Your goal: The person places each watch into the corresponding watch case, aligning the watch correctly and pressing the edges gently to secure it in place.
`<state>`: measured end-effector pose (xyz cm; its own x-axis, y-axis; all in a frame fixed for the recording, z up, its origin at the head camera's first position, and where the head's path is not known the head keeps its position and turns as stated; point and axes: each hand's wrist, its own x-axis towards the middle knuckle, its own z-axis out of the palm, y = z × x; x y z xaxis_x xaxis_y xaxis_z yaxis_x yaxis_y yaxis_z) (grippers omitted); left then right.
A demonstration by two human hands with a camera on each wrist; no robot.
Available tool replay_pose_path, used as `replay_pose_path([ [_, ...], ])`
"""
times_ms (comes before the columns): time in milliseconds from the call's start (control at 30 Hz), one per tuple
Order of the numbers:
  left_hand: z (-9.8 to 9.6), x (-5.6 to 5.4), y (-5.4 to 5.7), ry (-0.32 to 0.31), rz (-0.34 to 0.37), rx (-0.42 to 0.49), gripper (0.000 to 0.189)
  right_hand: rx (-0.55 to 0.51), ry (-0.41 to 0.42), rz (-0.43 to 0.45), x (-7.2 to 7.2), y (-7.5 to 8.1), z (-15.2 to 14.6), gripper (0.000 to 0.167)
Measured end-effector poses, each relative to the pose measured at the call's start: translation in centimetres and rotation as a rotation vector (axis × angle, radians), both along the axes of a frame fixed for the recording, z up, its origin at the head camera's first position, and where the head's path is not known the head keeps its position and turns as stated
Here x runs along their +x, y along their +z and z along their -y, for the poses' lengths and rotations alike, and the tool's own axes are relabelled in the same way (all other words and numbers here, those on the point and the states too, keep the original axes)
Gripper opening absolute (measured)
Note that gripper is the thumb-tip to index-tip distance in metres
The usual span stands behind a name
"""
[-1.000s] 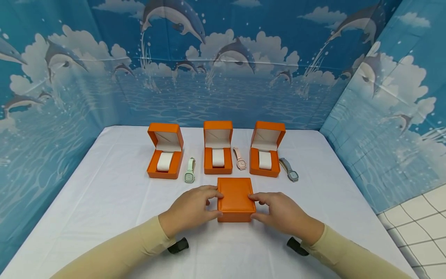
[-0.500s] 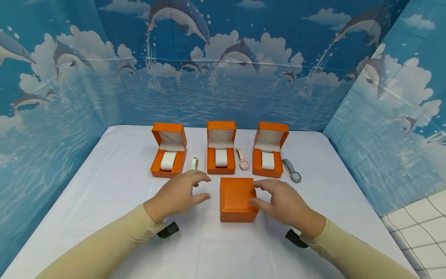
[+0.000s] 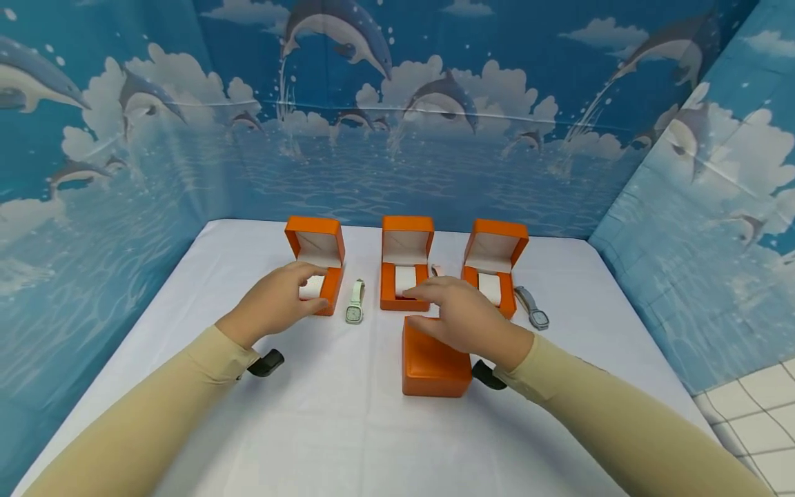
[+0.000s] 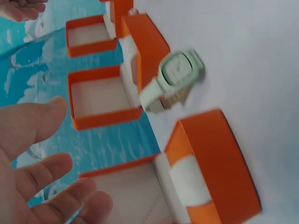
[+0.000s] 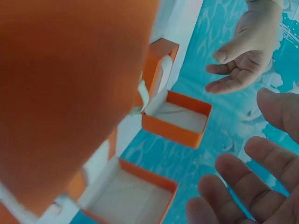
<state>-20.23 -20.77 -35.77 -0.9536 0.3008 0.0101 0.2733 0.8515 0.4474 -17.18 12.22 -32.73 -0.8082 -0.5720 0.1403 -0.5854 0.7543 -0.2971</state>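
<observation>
My left hand [image 3: 270, 304] hovers in front of the left open orange watch box [image 3: 313, 235], thumb and fingers spread and holding nothing. The box's white cushion [image 4: 189, 182] shows in the left wrist view. A pale green watch [image 3: 355, 304] lies on the cloth between this box and the middle open box [image 3: 406, 224]. My right hand [image 3: 466, 317] passes above the closed orange box [image 3: 437, 376], its loosely extended fingers near the middle box's cushion [image 3: 405, 277]. It grips nothing and partly hides a pink watch [image 3: 437, 269].
A third open orange box [image 3: 497, 231] stands at the right, with a grey-blue watch [image 3: 533, 308] beside it. White cloth [image 3: 310, 428] covers the table. A dolphin-print curtain [image 3: 373, 172] hangs right behind the boxes.
Both hands have left the sides of the closed box. My left hand has moved left and forward to the left box; my right hand has moved forward and left over the closed box.
</observation>
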Motion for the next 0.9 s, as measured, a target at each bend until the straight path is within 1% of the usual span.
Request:
replay_pose_path([
  [133, 1.3, -1.3, 0.1, 0.019, 0.023, -0.05, 0.065, 0.026, 0.027, 0.058, -2.2, 0.6, 2.7, 0.047],
  [267, 2.2, -2.7, 0.0, 0.043, 0.054, -0.088, 0.068, 0.074, 0.049, 0.106, -4.5, 0.9, 5.2, 0.044],
  [333, 2.6, -3.4, -0.1, 0.06, 0.08, -0.093, 0.069, 0.112, 0.071, 0.133, -5.5, 0.8, 6.2, 0.043],
  [467, 3.1, -4.5, -0.4, 0.083, 0.129, -0.098, 0.072, 0.193, 0.168, 0.179, -7.6, -0.2, 7.5, 0.039],
  [567, 3.3, -5.1, -0.7, 0.083, 0.157, -0.103, 0.073, 0.252, 0.242, 0.231, -9.0, -1.0, 8.0, 0.04],
  [667, 3.5, -5.5, -1.0, 0.08, 0.173, -0.108, 0.074, 0.292, 0.287, 0.296, -10.1, -1.4, 8.4, 0.043],
  [767, 3.7, -5.7, -1.4, 0.081, 0.183, -0.112, 0.075, 0.315, 0.312, 0.344, -11.1, -1.8, 8.8, 0.046],
  [900, 4.1, -6.1, -1.9, 0.084, 0.217, -0.121, 0.078, 0.361, 0.335, 0.357, -12.3, -2.5, 9.5, 0.048],
])
